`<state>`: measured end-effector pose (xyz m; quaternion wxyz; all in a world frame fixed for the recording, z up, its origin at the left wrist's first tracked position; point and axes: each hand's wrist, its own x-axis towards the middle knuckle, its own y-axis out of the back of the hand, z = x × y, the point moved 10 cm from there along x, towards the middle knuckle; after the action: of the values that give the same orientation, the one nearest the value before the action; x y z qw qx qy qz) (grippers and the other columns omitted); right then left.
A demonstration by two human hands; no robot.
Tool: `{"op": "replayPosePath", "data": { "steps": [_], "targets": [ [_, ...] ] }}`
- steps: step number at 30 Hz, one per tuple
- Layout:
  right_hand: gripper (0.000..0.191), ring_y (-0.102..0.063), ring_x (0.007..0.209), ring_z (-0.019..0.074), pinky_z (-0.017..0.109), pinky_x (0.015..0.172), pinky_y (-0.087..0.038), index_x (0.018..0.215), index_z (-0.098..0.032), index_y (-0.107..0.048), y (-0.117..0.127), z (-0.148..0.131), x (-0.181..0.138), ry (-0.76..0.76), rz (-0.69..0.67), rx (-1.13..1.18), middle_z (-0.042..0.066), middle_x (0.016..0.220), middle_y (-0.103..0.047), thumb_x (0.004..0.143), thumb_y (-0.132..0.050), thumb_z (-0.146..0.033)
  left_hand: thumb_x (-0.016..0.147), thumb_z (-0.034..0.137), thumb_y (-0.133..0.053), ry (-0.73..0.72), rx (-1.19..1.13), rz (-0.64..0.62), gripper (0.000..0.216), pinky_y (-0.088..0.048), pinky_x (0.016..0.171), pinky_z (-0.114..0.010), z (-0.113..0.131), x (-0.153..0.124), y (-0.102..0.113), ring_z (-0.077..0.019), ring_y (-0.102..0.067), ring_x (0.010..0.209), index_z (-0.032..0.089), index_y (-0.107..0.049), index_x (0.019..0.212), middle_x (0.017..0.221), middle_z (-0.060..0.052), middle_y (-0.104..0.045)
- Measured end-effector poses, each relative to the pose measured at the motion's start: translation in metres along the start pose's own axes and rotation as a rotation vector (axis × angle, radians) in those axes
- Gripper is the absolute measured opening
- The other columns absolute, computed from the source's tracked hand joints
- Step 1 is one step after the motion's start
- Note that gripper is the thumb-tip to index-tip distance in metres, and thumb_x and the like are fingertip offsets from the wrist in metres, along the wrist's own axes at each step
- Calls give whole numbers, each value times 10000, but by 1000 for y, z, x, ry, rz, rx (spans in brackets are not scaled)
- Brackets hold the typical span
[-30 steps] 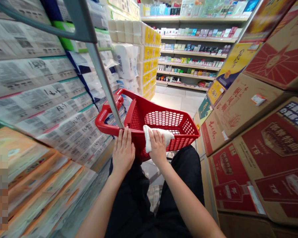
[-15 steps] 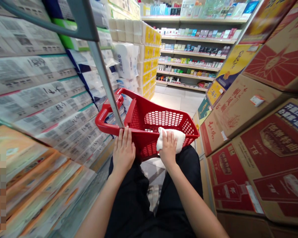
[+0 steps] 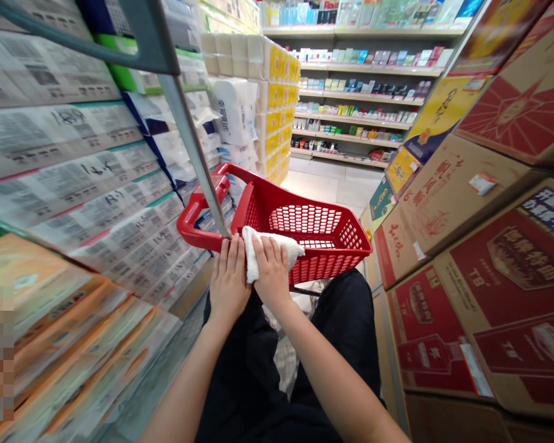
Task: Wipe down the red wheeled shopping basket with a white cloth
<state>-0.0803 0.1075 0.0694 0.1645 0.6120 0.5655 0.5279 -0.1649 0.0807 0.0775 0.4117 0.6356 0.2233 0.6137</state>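
A red shopping basket [image 3: 325,264] with perforated walls stands before my knees, its long near side facing me. Flat on the near wall, by the foot of a metal pull rod [image 3: 196,154], lies my left hand [image 3: 228,286] with its fingers stretched out. Just right of it, my right hand [image 3: 272,277] presses a folded white cloth [image 3: 250,261] against the basket's near rim and wall. The two hands are close together, with an edge of the cloth between them. A grey handle [image 3: 154,43] tops the rod at upper left. The inside of the basket shows only partly.
Stacked paper packs [image 3: 92,166] rise along the left, with orange packs [image 3: 74,351] nearer me. Cardboard cartons [image 3: 471,191] wall the right side closely. Shelves [image 3: 364,98] of small boxed goods stand at the back, beyond a tiled floor [image 3: 321,183].
My right hand has slid left along the basket's near side with the white cloth, from the right part to beside my left hand. My left hand keeps its place.
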Motion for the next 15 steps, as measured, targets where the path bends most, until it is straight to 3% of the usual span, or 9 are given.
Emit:
{"op": "replayPosePath", "data": {
  "steps": [5, 15],
  "targets": [
    [780, -241, 1471, 222, 441, 1227, -108, 1533, -206, -284, 2, 31, -11, -6, -3, -63, 60, 1561, -363, 785, -457, -70, 940, 194, -416, 50, -12, 28, 710, -214, 1209, -465, 0, 2, 2, -265, -164, 1514, 150, -100, 1575, 1619, -105, -241],
    [805, -213, 1491, 248, 498, 1219, -151, 1525, -187, -305, 18, 135, -43, -126, 9, -219, 77, 1574, -344, 743, -409, -25, 951, 195, -430, 43, 23, 25, 722, -215, 1211, -454, 2, 2, 4, -267, -174, 1511, 154, -68, 1574, 1619, -95, -235]
  ]
}}
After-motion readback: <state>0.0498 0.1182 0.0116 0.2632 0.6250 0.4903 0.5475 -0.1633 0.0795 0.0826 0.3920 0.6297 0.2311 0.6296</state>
